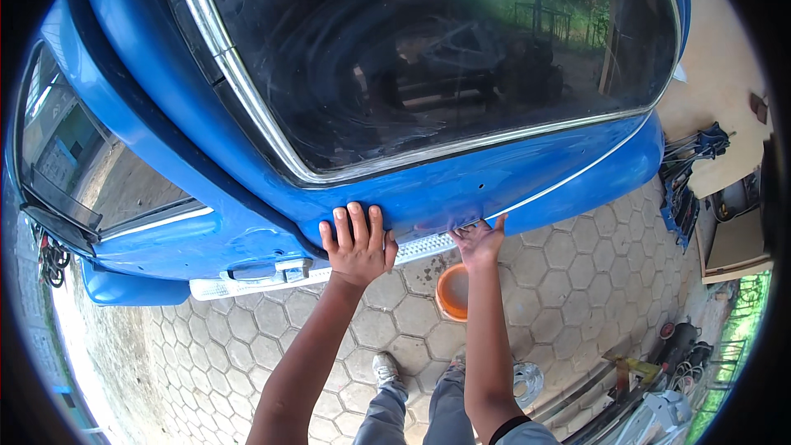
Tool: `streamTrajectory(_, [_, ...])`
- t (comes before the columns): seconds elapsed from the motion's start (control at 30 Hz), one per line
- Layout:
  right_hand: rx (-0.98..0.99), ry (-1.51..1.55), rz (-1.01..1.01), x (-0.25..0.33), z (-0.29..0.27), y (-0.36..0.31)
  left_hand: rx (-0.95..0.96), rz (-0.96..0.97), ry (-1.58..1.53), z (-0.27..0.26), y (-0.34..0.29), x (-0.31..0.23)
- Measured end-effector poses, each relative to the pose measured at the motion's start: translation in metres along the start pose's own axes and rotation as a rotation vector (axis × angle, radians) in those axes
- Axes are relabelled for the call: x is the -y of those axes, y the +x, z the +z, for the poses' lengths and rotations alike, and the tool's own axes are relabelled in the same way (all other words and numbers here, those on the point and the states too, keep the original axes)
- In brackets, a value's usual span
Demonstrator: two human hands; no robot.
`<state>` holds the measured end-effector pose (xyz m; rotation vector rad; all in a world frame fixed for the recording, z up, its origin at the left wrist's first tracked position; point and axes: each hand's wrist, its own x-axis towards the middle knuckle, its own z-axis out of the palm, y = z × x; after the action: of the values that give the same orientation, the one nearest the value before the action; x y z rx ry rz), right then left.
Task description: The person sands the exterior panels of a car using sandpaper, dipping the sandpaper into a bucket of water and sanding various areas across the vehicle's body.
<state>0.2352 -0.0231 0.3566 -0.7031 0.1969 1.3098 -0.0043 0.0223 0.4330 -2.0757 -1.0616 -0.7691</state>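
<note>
A blue car (412,206) with a large dark side window (412,74) in a chrome trim fills the upper part of the view. My left hand (358,249) lies flat on its painted side panel below the window corner, fingers stretched upward and empty. To the right, my right hand (479,242) touches the panel's lower edge, its thumb apart and its fingers partly bent against the paint. I see nothing held in it, though the fingertips are partly hidden. A silvery textured running board (424,247) runs below the panel, behind my hands.
An orange basin (452,301) of cloudy water stands on the hexagonal paving beside my right forearm. Tools and blue straps (682,198) hang or lie at the right, near a wooden box (737,243). Long metal strips (577,400) and assorted parts lie at lower right.
</note>
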Motion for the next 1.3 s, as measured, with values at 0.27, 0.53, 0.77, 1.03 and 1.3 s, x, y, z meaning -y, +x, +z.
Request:
streamTrajectory(0.27, [0.063,0.042,0.009,0.002,0.029,-0.024,0.003,0.002,0.030,-0.001,-0.008,0.008])
streamTrajectory(0.53, [-0.053,-0.002,0.052,0.037,-0.003,0.000,0.010,-0.017,0.042,0.006,-0.010,-0.002])
streamTrajectory(0.77, [0.095,-0.003,0.006,0.075,0.042,-0.041,0.021,-0.020,0.054,0.001,-0.012,0.004])
streamTrajectory(1.03, [-0.040,-0.019,0.189,0.088,-0.005,0.006,0.055,-0.029,0.031,0.006,-0.010,-0.004])
streamTrajectory(1.3, [0.027,0.008,0.154,0.085,0.029,-0.028,0.068,-0.031,0.046,-0.001,-0.018,0.006])
